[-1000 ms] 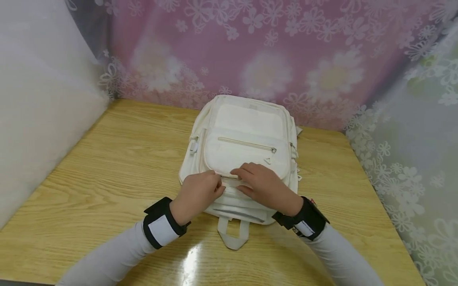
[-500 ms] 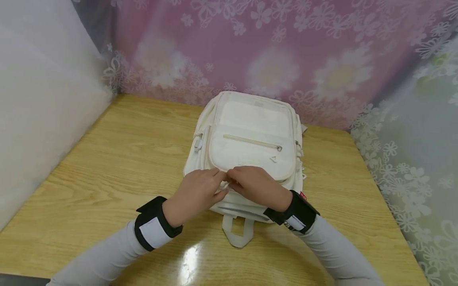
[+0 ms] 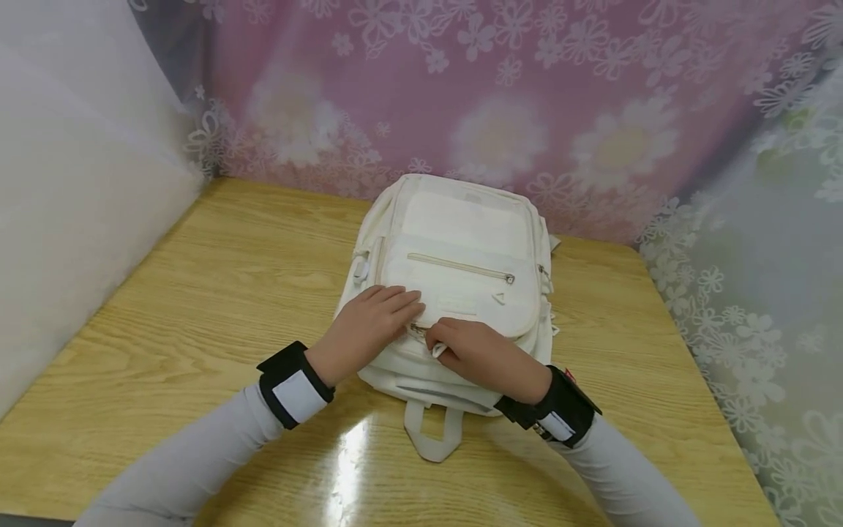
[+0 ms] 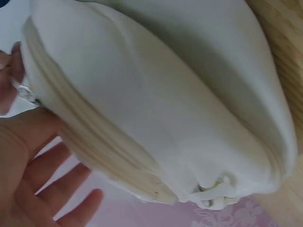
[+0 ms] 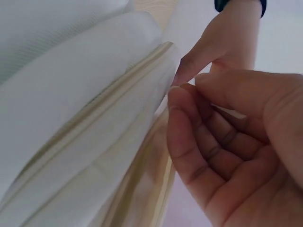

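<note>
A cream backpack (image 3: 464, 219) lies front side up on the wooden table, its top toward me. My left hand (image 3: 369, 326) rests on the pocket's near left edge, fingers extended. In the left wrist view, those fingers (image 4: 52, 177) are spread along the zipper seam (image 4: 102, 125). Just to the right, my right hand (image 3: 490, 359) pinches a zipper pull, its whitish end showing between thumb and forefinger. The metal zipper slider (image 4: 27, 93) sits at the seam beside both hands. In the right wrist view, my right hand's fingertips hide most of the pull.
A carry loop (image 3: 431, 439) extends from the backpack toward me. Across its front runs another zipper (image 3: 461, 267), with a small triangular tag (image 3: 499, 298) below. A floral curtain (image 3: 421, 95) hangs behind the wooden table (image 3: 263, 263); pale sheets flank both sides.
Both hands came together at the near seam. My left hand has since moved apart and flattened onto the pocket edge, while my right hand holds the zipper pull slightly farther right.
</note>
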`<state>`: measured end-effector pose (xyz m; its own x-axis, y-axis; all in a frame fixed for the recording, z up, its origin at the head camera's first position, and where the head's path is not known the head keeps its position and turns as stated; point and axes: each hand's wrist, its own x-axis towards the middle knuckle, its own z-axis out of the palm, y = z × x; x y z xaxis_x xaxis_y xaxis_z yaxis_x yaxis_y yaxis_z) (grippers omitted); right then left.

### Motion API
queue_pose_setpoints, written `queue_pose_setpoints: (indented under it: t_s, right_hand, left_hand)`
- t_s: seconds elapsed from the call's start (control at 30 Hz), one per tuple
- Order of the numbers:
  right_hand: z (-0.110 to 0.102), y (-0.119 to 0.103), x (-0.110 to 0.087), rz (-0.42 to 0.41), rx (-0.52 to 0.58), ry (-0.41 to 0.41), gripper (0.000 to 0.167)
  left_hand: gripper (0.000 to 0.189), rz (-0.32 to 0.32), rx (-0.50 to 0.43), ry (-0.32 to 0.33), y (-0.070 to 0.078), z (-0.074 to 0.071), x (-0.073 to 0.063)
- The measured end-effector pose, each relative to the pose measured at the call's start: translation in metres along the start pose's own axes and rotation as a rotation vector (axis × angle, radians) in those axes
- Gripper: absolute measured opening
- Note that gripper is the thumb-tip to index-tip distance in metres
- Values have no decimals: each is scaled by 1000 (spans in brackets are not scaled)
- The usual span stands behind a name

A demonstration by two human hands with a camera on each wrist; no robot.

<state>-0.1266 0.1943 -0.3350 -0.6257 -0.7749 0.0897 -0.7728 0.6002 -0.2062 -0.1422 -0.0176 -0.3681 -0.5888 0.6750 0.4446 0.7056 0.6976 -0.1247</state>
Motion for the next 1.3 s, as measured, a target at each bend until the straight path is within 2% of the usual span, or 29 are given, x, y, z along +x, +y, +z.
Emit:
queue_pose_setpoints:
  t_s: [0.23, 0.53, 0.8, 1.03, 1.3]
  right_hand:
    - [-4, 9, -18, 44, -4, 49, 10]
    - [-11, 32, -66, 206, 62, 78, 10]
    - [-14, 50, -90, 200, -16, 190, 11]
    - [-21, 68, -110, 278, -147, 265, 10]
    - [-16, 92, -111, 279, -251, 357, 13]
  left_hand:
    - [37, -3, 16, -74, -4, 5, 2]
    - [39, 4, 7, -49, -1, 8, 0]
    - [41, 10, -10, -47, -3, 10, 0]
    - [41, 10, -79, -49, -5, 6, 1]
    - [41, 14, -107, -55, -4, 8, 0]
